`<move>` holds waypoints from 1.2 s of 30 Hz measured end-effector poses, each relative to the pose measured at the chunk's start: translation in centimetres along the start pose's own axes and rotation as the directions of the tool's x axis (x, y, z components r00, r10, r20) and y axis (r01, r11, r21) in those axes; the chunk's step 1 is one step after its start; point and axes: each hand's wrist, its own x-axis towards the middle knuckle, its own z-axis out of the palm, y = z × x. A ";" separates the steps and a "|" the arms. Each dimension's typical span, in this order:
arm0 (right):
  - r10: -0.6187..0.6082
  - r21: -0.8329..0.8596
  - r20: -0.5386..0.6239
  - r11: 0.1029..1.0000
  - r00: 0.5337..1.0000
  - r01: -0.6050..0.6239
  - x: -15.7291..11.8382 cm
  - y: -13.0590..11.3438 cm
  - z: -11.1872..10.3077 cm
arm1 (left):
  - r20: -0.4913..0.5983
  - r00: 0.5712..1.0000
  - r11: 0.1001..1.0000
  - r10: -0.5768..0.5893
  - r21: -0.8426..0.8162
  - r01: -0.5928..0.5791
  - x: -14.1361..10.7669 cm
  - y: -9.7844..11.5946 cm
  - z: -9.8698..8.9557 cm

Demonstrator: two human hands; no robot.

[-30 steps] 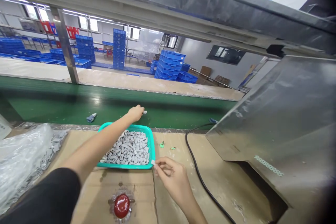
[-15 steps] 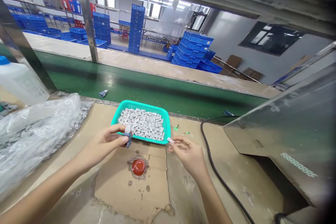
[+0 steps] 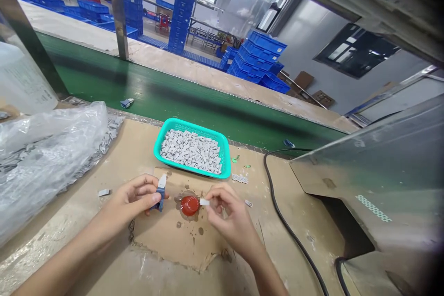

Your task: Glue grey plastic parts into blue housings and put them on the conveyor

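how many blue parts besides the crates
3: a blue part in the left hand, a blue part on the green conveyor belt, a blue part at its near edge. Others may be hidden under the plastic bag.

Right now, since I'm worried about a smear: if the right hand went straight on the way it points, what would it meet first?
The small white piece in the right hand would probably reach the glossy red blob on the brown cardboard first, though depth is hard to judge here.
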 end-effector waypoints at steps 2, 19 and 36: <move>-0.025 -0.078 0.048 0.997 0.999 0.029 -0.5 -0.4 0.9 | 0.010 1.000 1.000 0.004 -0.017 -0.004 0.0 -0.1 -0.1; 0.102 -0.018 0.095 0.995 0.990 -0.101 -0.1 0.5 1.5 | 0.021 0.997 0.997 0.071 -0.032 -0.070 0.0 -0.3 0.1; 0.127 0.073 -0.057 0.990 0.990 -0.123 -0.3 -0.6 1.5 | 0.114 0.993 0.963 -0.014 -0.267 0.044 0.0 -0.3 -0.7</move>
